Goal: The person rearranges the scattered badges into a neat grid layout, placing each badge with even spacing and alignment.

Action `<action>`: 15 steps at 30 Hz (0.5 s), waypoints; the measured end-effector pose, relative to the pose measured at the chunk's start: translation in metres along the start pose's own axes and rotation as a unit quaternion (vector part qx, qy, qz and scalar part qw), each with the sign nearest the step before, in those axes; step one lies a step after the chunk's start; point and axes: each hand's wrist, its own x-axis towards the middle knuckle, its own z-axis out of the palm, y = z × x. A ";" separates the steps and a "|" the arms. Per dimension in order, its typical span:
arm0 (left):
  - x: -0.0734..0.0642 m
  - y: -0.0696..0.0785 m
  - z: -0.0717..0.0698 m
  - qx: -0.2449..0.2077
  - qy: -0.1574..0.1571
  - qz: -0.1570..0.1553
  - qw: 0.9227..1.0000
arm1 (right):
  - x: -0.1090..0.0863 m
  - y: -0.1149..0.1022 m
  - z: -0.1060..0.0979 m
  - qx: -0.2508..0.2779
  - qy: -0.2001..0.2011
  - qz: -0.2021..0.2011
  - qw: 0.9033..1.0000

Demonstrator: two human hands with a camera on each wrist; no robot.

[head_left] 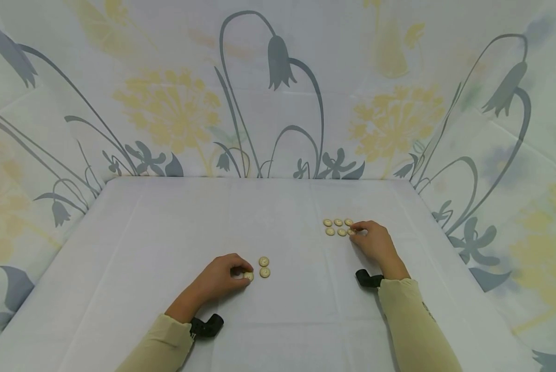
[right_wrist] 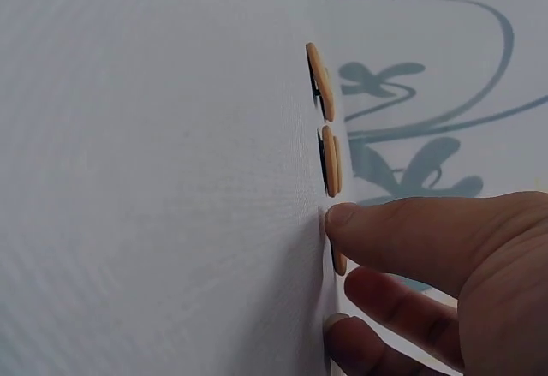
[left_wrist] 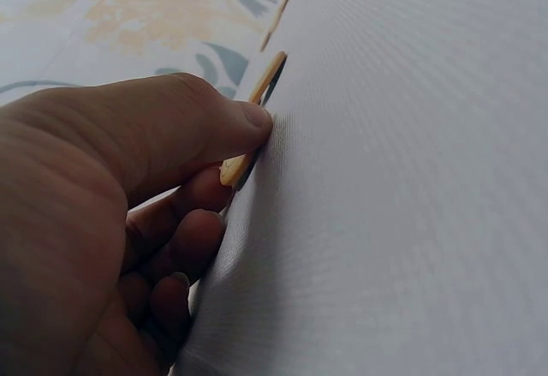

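Observation:
My left hand (head_left: 222, 274) pinches a round pale wooden disc (head_left: 248, 277) between thumb and fingers, low at the white cloth; in the left wrist view this disc (left_wrist: 231, 171) stands tilted. Just to its right lie two more discs, an upper one (head_left: 264, 261) and a lower one (head_left: 265, 272), with small dark marks on top. Farther back on the right, my right hand (head_left: 374, 243) pinches the disc (head_left: 351, 232) at the right end of a front row of three. Its thumb partly covers that disc (right_wrist: 341, 259) in the right wrist view.
Behind the front row lies a back row of three discs, its middle one (head_left: 338, 222) close to its neighbours. White cloth (head_left: 287, 330) covers the table. Flower-printed fabric (head_left: 334, 113) rises behind it and at both sides. A black wrist camera (head_left: 208, 326) sits on each wrist.

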 end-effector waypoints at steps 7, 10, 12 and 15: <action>0.000 0.000 0.000 0.001 -0.004 0.000 1.000 | -0.003 -0.004 -0.002 -0.004 -0.003 0.001 1.000; 0.000 0.000 0.000 0.002 -0.004 0.001 1.000 | -0.003 -0.006 -0.003 -0.005 -0.002 -0.001 1.000; 0.001 0.001 0.000 0.002 -0.005 -0.001 1.000 | -0.004 -0.006 -0.002 -0.008 0.000 -0.002 1.000; 0.001 0.001 0.000 0.002 -0.006 -0.004 1.000 | -0.004 -0.008 -0.002 -0.009 -0.002 -0.002 1.000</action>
